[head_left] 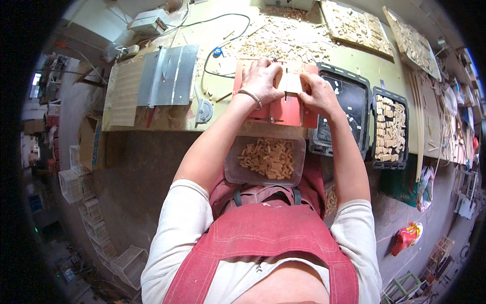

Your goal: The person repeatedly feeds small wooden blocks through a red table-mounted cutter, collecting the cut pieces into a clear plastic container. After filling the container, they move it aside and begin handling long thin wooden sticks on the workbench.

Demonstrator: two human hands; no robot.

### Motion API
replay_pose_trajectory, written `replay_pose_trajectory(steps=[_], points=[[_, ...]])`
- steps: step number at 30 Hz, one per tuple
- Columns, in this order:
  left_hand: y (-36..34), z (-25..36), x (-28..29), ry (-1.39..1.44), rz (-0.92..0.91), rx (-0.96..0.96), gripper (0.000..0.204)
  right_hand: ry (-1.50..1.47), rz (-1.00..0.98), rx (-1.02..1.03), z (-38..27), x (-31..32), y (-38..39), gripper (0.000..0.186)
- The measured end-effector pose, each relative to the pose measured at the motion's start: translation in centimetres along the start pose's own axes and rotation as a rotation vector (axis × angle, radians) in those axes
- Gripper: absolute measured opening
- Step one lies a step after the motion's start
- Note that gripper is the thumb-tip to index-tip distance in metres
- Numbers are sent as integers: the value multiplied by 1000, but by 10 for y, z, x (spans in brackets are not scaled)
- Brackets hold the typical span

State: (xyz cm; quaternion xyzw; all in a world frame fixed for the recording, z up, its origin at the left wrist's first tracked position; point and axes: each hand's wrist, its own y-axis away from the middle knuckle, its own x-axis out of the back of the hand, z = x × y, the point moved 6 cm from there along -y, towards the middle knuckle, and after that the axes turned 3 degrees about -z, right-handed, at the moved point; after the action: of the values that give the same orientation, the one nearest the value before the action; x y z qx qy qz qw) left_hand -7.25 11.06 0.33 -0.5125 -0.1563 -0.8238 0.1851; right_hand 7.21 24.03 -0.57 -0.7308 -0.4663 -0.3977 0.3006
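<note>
My left hand (pixel 259 85), with a bangle at its wrist, rests on the left of a red work plate (pixel 286 112). Its fingers and thumb close against a pale flat wooden piece (pixel 292 83). From the other side, my right hand (pixel 320 95) grips the same piece with curled fingers. A dark narrow slot runs in the plate just below the wood, between my hands; whether a blade stands in it is too small to tell. On my lap sits a clear plastic tub (pixel 230 169) of small wooden blocks (pixel 268 158).
Loose wooden offcuts (pixel 283 35) spread behind the plate. At right stand a black tray (pixel 331 134) and a black crate (pixel 376 129) of blocks. A grey metal saw table (pixel 174 71) and a protractor-like gauge (pixel 204 111) lie left. A black cable (pixel 223 17) loops across the bench.
</note>
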Motion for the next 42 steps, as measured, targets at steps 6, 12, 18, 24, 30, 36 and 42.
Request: replay_pose_trajectory(steps=[6, 12, 18, 24, 30, 36, 42], points=[[35, 15, -3, -106, -81, -84, 68, 26, -10, 11, -7, 3, 22, 47], [114, 33, 0, -75, -1, -307, 62, 34, -54, -18, -34, 1, 79, 41], [90, 29, 2, -72, 166, -239, 61, 52, -43, 84, -66, -21, 74, 42], [85, 24, -5, -77, 129, -233, 61, -20, -17, 69, -63, -19, 71, 45], [80, 24, -6, -82, 66, -187, 63, -17, 12, 92, -60, -17, 71, 49], [72, 28, 0, -145, 6, -144, 67, -59, -99, 22, -51, -6, 66, 38], [49, 21, 0, -136, -4, -140, 73, -31, -2, 84, -46, -1, 43, 43]])
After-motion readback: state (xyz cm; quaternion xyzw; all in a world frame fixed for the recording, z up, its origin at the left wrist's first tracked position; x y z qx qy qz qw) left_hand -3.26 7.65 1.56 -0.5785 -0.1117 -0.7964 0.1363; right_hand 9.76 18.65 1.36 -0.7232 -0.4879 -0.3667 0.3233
